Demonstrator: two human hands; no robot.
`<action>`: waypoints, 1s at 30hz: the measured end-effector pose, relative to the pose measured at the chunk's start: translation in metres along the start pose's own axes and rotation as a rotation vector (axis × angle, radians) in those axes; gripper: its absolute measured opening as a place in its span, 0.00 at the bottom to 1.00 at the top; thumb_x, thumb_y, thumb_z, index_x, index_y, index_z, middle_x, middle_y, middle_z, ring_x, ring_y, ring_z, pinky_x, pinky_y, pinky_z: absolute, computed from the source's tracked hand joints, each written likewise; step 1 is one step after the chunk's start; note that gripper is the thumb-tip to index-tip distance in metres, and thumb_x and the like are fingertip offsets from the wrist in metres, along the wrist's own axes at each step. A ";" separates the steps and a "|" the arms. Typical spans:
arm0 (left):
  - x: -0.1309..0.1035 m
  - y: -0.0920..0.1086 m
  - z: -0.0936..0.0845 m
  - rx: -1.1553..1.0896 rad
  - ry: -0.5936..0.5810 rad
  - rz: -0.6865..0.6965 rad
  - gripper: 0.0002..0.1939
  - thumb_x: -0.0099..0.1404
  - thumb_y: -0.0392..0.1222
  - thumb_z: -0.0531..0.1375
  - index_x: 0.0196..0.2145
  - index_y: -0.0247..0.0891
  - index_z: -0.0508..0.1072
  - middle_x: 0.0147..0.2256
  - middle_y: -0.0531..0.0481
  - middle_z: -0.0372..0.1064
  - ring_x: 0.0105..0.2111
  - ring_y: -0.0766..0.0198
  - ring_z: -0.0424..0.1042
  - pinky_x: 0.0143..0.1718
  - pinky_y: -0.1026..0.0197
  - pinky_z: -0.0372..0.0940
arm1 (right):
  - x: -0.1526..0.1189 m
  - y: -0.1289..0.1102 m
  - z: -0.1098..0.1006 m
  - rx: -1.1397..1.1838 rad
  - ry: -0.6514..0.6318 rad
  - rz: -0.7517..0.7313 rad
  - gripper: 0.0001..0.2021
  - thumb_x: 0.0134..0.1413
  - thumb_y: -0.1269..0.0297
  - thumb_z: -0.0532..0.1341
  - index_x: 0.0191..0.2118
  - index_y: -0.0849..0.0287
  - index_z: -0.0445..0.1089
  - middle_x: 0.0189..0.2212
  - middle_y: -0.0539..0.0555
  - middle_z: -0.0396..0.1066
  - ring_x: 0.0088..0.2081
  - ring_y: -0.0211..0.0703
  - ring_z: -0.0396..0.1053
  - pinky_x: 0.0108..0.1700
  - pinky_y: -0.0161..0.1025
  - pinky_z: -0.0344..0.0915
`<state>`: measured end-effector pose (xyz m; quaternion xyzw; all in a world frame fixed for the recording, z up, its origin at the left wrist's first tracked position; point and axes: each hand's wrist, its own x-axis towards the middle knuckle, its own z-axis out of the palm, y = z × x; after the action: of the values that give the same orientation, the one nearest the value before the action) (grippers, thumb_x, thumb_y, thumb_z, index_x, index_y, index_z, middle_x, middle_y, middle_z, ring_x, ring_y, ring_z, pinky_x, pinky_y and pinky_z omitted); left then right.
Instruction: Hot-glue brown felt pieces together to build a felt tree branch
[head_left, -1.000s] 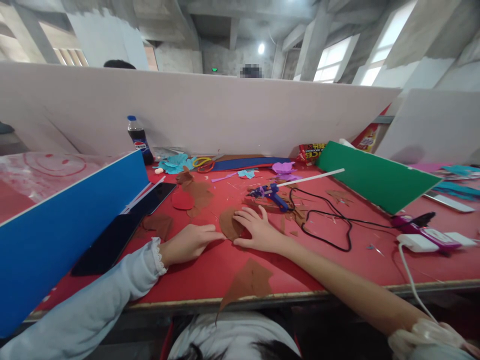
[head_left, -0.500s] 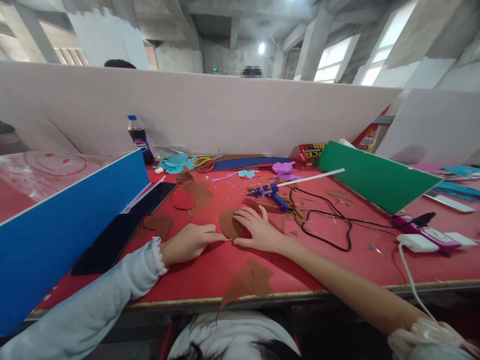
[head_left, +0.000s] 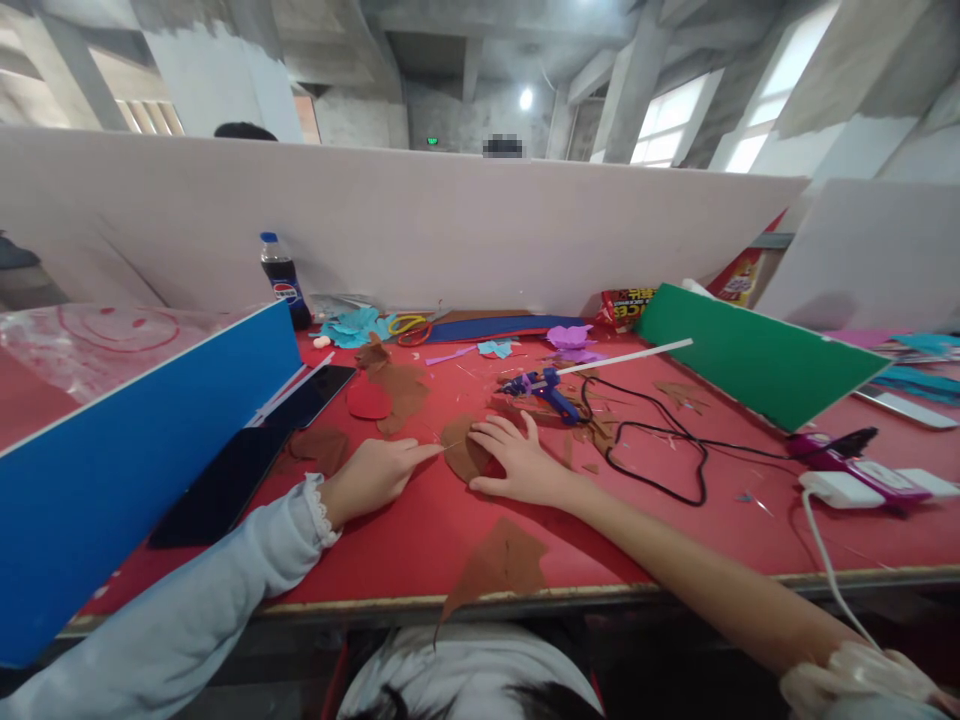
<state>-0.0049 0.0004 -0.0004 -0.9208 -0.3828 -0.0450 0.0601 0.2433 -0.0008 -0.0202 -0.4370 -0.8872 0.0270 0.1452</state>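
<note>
On the red table (head_left: 375, 560) lies a round brown piece (head_left: 463, 455). My right hand (head_left: 517, 460) rests on its right part with fingers spread. Left of the piece, my left hand (head_left: 382, 475) pinches something thin and pale, like a thread, that reaches the brown piece's upper left; what exactly it is I cannot make out. A blue glue gun (head_left: 551, 392) with a long white stick lies just beyond my right hand. Nearer the front edge is a jagged brown scrap (head_left: 504, 562). A red round piece (head_left: 369, 401) sits beyond my left hand.
A blue board (head_left: 150, 450) stands at left, beside dark flat panels (head_left: 217, 485). A green board (head_left: 757, 355) stands at right, near a power strip (head_left: 862, 470) and black cable (head_left: 697, 440). Scissors (head_left: 412, 328) and a bottle (head_left: 283, 280) are at the back.
My left hand has moved slightly up and away from the brown piece's lower edge, and its fingertips now point at the upper left side. My right hand keeps its place on the piece.
</note>
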 end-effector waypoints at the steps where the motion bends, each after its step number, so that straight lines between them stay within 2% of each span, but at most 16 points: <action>1: 0.000 0.000 0.000 0.003 -0.005 -0.001 0.23 0.62 0.30 0.48 0.54 0.46 0.61 0.35 0.50 0.69 0.30 0.67 0.69 0.26 0.69 0.56 | 0.000 0.000 0.000 -0.003 0.005 0.000 0.34 0.47 0.40 0.53 0.57 0.55 0.57 0.56 0.59 0.59 0.59 0.55 0.48 0.57 0.64 0.26; 9: 0.000 -0.001 -0.001 0.105 -0.045 -0.028 0.23 0.61 0.31 0.48 0.53 0.44 0.62 0.33 0.49 0.70 0.26 0.66 0.69 0.22 0.67 0.54 | 0.000 -0.001 -0.001 0.015 0.018 -0.006 0.33 0.48 0.39 0.52 0.55 0.55 0.59 0.55 0.58 0.59 0.58 0.53 0.50 0.57 0.63 0.23; 20: -0.002 -0.003 0.002 0.193 -0.054 -0.060 0.25 0.59 0.31 0.50 0.55 0.43 0.60 0.35 0.47 0.69 0.30 0.63 0.70 0.24 0.65 0.56 | 0.000 -0.001 -0.001 0.001 0.019 -0.009 0.33 0.48 0.39 0.52 0.55 0.55 0.59 0.55 0.58 0.59 0.58 0.53 0.50 0.57 0.62 0.23; 25: -0.002 -0.005 0.003 0.211 -0.077 -0.150 0.25 0.59 0.32 0.49 0.55 0.43 0.60 0.37 0.46 0.69 0.32 0.62 0.71 0.27 0.65 0.59 | -0.001 0.000 0.000 0.024 0.031 -0.021 0.32 0.48 0.40 0.52 0.55 0.56 0.59 0.55 0.59 0.59 0.58 0.52 0.50 0.57 0.62 0.22; 30: 0.000 -0.009 0.005 0.229 -0.086 -0.288 0.26 0.60 0.30 0.47 0.56 0.42 0.58 0.34 0.44 0.70 0.33 0.57 0.72 0.28 0.62 0.61 | -0.001 0.001 0.001 0.044 0.052 -0.036 0.32 0.48 0.40 0.52 0.54 0.56 0.59 0.54 0.58 0.60 0.57 0.51 0.51 0.57 0.62 0.21</action>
<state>-0.0113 0.0071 -0.0043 -0.8447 -0.5154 0.0301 0.1412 0.2446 -0.0005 -0.0215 -0.4183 -0.8900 0.0322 0.1783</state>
